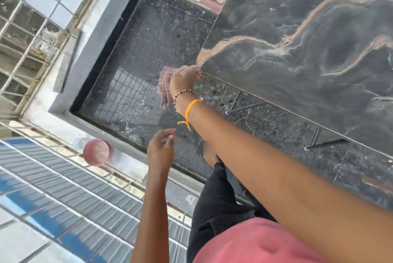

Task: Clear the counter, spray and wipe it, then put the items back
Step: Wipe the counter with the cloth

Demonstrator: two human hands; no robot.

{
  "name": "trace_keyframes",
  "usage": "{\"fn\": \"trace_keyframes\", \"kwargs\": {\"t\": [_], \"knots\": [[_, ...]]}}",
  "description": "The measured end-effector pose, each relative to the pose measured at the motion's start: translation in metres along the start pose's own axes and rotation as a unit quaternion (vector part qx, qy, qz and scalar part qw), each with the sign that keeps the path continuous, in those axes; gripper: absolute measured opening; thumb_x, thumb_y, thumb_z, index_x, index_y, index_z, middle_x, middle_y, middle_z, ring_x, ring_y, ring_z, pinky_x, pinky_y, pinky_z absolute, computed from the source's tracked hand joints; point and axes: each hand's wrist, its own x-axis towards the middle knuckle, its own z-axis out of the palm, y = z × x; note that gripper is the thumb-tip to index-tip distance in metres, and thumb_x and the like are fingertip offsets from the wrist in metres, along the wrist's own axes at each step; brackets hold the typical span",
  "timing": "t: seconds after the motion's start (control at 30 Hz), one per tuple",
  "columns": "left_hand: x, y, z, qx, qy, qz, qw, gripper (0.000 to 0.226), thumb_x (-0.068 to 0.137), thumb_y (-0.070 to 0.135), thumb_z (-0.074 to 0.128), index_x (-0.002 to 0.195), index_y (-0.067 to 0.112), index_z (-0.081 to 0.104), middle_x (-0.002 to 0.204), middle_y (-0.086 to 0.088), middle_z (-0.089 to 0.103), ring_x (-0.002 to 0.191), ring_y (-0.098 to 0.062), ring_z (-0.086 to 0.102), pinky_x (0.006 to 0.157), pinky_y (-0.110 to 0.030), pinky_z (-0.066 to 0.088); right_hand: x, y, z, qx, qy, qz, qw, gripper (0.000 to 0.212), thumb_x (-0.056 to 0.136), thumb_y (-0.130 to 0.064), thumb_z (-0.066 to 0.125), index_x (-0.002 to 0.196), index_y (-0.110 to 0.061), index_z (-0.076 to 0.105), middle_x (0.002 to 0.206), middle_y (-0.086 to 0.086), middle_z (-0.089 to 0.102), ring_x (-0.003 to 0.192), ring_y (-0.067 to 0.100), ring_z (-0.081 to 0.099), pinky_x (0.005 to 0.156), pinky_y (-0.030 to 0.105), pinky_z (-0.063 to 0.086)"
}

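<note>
Marble-veined and dark, the counter (308, 39) lay bare in the head view — its top looked cleared already. At its corner the right hand (182, 81) gripped a pinkish striped cloth (164, 86), bunched so it hung off the edge, probably ready to wipe or just lifted away. Below, the left hand (160, 150) hung empty, fingers loosely curled. A pink bowl (96, 152) sat off on the ledge (127, 163) — apparently parked clear of the spray.

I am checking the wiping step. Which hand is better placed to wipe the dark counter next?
Probably the right hand: it already grips the blurred pink cloth at the marble counter edge. The left hand hangs lower, apart from it, holding nothing visible.
</note>
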Motion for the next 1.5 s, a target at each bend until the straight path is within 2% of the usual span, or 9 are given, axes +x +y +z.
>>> {"fn": "trace_keyframes", "kwargs": {"t": [0.13,0.23,0.37,0.5,0.67,0.9,1.07,1.33,1.5], "knots": [[-0.012,0.018,0.016,-0.125,-0.006,-0.036,0.991,0.030,0.094,0.003,0.044,0.084,0.025,0.063,0.091,-0.001,0.062,0.076,-0.010,0.058,0.072,-0.020,0.045,-0.010,-0.005,-0.026,-0.084,-0.172,-0.171,0.966,0.044,0.087,0.005,0.039,0.131,0.002,0.040,0.127,0.026,0.054,0.115,0.036,0.052,0.092,0.039,0.041],[-0.020,0.029,0.029,-0.221,-0.010,-0.082,0.972,0.023,0.099,0.019,0.040,0.096,0.021,0.063,0.093,0.002,0.062,0.087,-0.014,0.060,0.076,-0.021,0.046,-0.017,0.005,-0.067,-0.064,-0.210,-0.166,0.962,0.042,0.087,0.001,0.041,0.127,-0.005,0.046,0.117,0.016,0.060,0.106,0.028,0.055,0.093,0.039,0.042],[-0.032,0.054,0.052,-0.281,-0.124,-0.035,0.951,0.030,0.100,0.037,0.032,0.117,0.022,0.052,0.109,0.008,0.061,0.102,-0.008,0.060,0.085,-0.020,0.045,-0.044,0.039,-0.139,0.162,-0.201,-0.046,0.965,0.034,0.085,0.007,0.037,0.114,-0.001,0.053,0.100,0.015,0.059,0.089,0.025,0.057,0.081,0.037,0.046],[-0.060,0.092,0.096,-0.260,-0.253,0.026,0.931,0.024,0.098,0.031,0.039,0.103,0.022,0.061,0.110,0.000,0.064,0.102,-0.015,0.059,0.089,-0.027,0.049,-0.077,0.087,-0.225,0.449,-0.216,0.017,0.867,0.027,0.087,-0.012,0.036,0.097,-0.012,0.061,0.085,0.004,0.069,0.073,0.015,0.066,0.065,0.026,0.055],[-0.122,0.123,0.169,-0.166,-0.332,0.160,0.915,0.019,0.094,0.016,0.052,0.098,0.011,0.070,0.102,-0.003,0.070,0.098,-0.015,0.063,0.089,-0.028,0.050,-0.114,0.151,-0.333,0.558,-0.119,-0.017,0.821,0.050,0.085,-0.046,0.042,0.119,-0.012,0.057,0.110,0.007,0.066,0.104,0.022,0.061,0.094,0.038,0.048],[-0.229,0.146,0.290,-0.029,-0.418,0.296,0.858,0.013,0.090,0.015,0.055,0.087,0.007,0.065,0.085,-0.002,0.065,0.081,-0.016,0.059,0.074,-0.035,0.049,-0.176,0.260,-0.464,0.456,0.009,-0.069,0.887,0.022,0.086,-0.014,0.053,0.106,-0.009,0.059,0.098,0.006,0.070,0.089,0.023,0.066,0.077,0.040,0.055],[-0.298,0.155,0.372,-0.011,-0.516,0.210,0.830,0.024,0.097,0.021,0.044,0.090,0.022,0.067,0.090,0.006,0.070,0.086,-0.013,0.065,0.075,-0.032,0.052,-0.226,0.324,-0.542,0.429,0.104,-0.054,0.896,0.024,0.081,-0.001,0.057,0.101,-0.014,0.062,0.089,-0.008,0.075,0.085,0.007,0.070,0.068,0.022,0.057],[-0.373,0.170,0.482,0.150,-0.684,0.095,0.707,0.035,0.093,0.018,0.054,0.127,0.021,0.045,0.125,0.000,0.060,0.112,-0.024,0.059,0.087,-0.042,0.052,-0.278,0.384,-0.634,0.538,0.224,-0.064,0.810,0.026,0.075,-0.015,0.060,0.100,-0.014,0.066,0.092,0.001,0.074,0.083,0.015,0.070,0.070,0.026,0.057],[-0.414,0.176,0.559,0.162,-0.675,0.058,0.718,0.033,0.094,0.007,0.048,0.126,0.015,0.049,0.123,-0.005,0.061,0.109,-0.022,0.059,0.083,-0.036,0.050,-0.286,0.406,-0.696,0.542,0.297,-0.003,0.786,0.020,0.089,-0.006,0.043,0.095,-0.004,0.063,0.077,0.003,0.073,0.070,0.015,0.067,0.073,0.029,0.050]]}}
